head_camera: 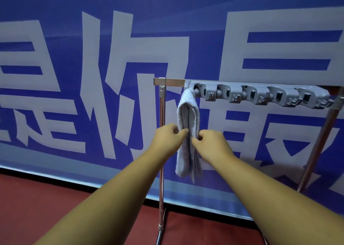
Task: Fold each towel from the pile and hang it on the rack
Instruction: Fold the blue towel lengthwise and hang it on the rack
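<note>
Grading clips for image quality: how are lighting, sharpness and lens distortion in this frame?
Head view: lighting even and soft, no hard shadows on the towel or banner. Head view: wide-angle distortion bends the rack downward toward the right edge. Head view: skin detail looks smeared on the left hand and right hand pinching the towel; thin glare streaks on the chrome pole.

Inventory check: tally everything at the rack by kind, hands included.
towel: 1
rack: 1
grey clamps in view: 5
hands: 2, left hand and right hand, both pinching the towel
total: 9
</note>
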Tool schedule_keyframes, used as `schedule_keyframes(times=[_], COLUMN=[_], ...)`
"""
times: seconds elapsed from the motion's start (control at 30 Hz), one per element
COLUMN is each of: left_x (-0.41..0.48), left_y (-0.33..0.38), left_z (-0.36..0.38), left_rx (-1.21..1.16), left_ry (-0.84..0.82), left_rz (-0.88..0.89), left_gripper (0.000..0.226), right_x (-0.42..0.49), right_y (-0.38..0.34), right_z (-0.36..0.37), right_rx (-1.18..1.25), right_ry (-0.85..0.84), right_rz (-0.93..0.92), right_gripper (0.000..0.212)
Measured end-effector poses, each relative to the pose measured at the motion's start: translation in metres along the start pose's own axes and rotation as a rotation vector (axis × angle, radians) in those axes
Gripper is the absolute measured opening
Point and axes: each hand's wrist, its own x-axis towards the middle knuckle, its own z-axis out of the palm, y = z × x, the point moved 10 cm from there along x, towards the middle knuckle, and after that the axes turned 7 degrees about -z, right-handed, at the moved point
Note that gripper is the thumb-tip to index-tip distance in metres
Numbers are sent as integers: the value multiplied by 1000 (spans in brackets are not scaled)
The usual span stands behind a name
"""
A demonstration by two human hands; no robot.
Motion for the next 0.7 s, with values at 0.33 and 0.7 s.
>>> schedule_keyframes(times=[0.33, 0.7], left_x=[-4, -17], left_y=[-12, -8], left_z=[3, -5], left_rx=[-9, 115], left_ry=[136, 77], left_rz=[1, 62], left_gripper=[18, 22], right_x=[-2, -19], right_y=[4, 6], right_z=[6, 5], right_rx=[-207, -28], right_ry=[86, 20], right_rz=[-43, -93], right_gripper=[30, 22])
